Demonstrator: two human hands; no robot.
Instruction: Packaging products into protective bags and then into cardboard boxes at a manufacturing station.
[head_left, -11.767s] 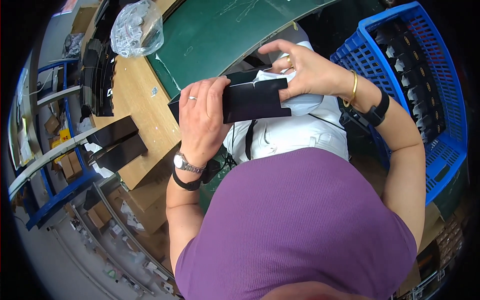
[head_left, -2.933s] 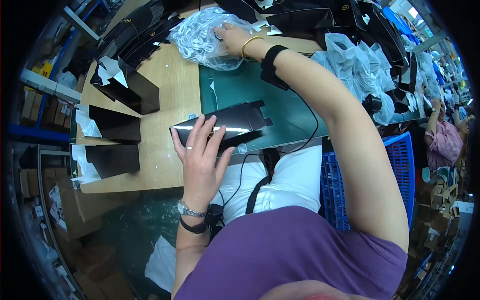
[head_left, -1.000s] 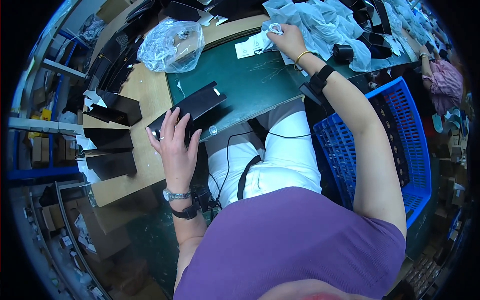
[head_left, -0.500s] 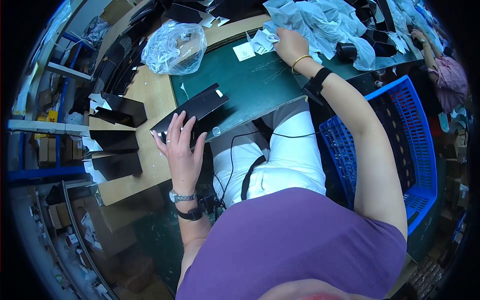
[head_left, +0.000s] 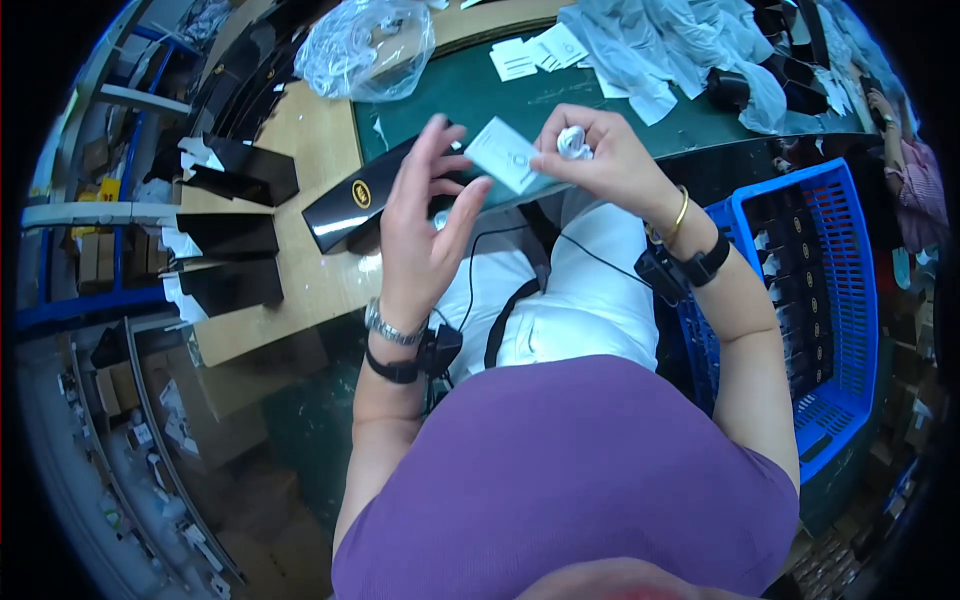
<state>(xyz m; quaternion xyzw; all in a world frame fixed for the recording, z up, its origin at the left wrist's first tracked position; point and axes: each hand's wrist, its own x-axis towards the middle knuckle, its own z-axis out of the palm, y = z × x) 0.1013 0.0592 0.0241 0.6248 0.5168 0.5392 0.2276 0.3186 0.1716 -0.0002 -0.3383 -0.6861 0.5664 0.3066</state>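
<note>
The right hand (head_left: 615, 163) is drawing back, gripping a white card (head_left: 502, 155) and coil (head_left: 574, 142); the left hand (head_left: 421, 225) is rising, fingers apart, near the black box (head_left: 350, 200) lying on the table (head_left: 325, 130).

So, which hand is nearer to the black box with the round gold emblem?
Left. The left hand is open at the right end of the black box, partly hiding it; the right hand is farther right, holding a white card.

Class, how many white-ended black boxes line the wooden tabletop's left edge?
3: far black box, middle black box, near black box, in one row; none seems hidden.
</note>
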